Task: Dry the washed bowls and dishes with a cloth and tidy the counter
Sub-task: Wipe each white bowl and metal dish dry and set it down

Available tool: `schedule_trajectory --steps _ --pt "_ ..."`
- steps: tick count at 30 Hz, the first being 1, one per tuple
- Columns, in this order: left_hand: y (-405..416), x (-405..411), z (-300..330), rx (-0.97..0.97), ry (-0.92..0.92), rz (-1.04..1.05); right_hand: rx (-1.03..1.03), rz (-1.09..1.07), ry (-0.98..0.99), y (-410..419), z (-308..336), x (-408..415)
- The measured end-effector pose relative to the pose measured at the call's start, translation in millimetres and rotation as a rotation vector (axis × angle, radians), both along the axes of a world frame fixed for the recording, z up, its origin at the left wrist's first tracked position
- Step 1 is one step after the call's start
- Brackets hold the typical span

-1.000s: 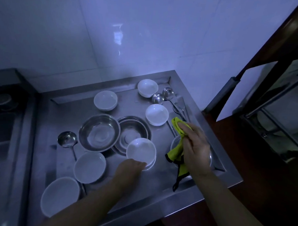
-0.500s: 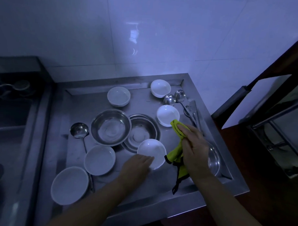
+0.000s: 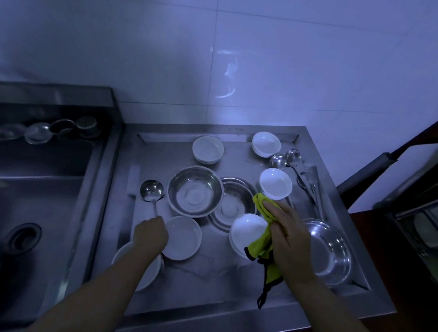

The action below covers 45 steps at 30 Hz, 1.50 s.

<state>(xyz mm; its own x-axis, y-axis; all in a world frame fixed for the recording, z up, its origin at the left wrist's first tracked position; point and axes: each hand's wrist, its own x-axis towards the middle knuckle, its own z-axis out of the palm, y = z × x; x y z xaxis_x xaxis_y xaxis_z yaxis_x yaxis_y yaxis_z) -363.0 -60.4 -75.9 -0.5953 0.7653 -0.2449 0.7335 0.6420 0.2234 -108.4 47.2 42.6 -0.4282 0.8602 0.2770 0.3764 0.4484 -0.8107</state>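
Under the right hand [image 3: 289,233] there's a yellow-green cloth [image 3: 262,244], bunched up and gripped, with a dark strap dangling off it toward the front edge of the steel counter [image 3: 209,284]. The cloth sits right against an upside-down white bowl [image 3: 248,231] just to the left of that hand, which looks stacked on another white dish, though I can't tell for sure in this dim light. Just past the fingertips [image 3: 270,206] is another upturned white bowl [image 3: 275,183], and on the right of the wrist lies a shallow steel pan [image 3: 330,251].

The left hand [image 3: 149,234] is curled down at the rim of a white dish [image 3: 183,238], touching its left edge; whether it's actually pinching it I can't tell. Its forearm covers part of a second white dish [image 3: 144,275] nearer the body. A ladle [image 3: 151,192] lies just beyond the knuckles, its handle running under the hand.

Between the two hands, a bit further back, sit a deep steel bowl [image 3: 195,191] and a second steel bowl [image 3: 232,203] touching each other. Way at the back are two more white bowls [image 3: 208,149], well apart, plus spoons [image 3: 285,159] and tongs [image 3: 314,184] off to the right.
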Motion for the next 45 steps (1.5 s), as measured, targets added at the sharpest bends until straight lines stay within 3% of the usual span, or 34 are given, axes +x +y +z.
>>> schedule_trajectory --steps 3,7,17,23,29,35,42,45 --pt "-2 -4 -3 -0.193 -0.149 0.04 -0.017 0.017 0.001 -8 3 -2" --pt "-1 -5 -4 -0.23 -0.19 0.041 -0.004 0.029 0.032 -16 2 -7" --pt "-16 -8 27 0.0 -0.254 -0.014 0.039 0.113 0.047 -39 12 -26" --pt "-47 -36 73 0.308 -0.606 0.23 0.007 0.198 0.089 -52 19 -47" --pt "-85 -57 133 0.381 -0.349 0.066 0.047 0.312 0.134 -65 28 -78" --pt "-124 -48 192 0.524 -0.049 -0.115 0.249 0.435 0.191 -73 37 -99" --pt "-138 -34 260 0.772 0.037 -0.021 0.644 0.574 0.403 -79 72 -132" --pt "-137 -27 280 0.887 0.049 0.006 0.908 0.6 0.43 -79 97 -156"
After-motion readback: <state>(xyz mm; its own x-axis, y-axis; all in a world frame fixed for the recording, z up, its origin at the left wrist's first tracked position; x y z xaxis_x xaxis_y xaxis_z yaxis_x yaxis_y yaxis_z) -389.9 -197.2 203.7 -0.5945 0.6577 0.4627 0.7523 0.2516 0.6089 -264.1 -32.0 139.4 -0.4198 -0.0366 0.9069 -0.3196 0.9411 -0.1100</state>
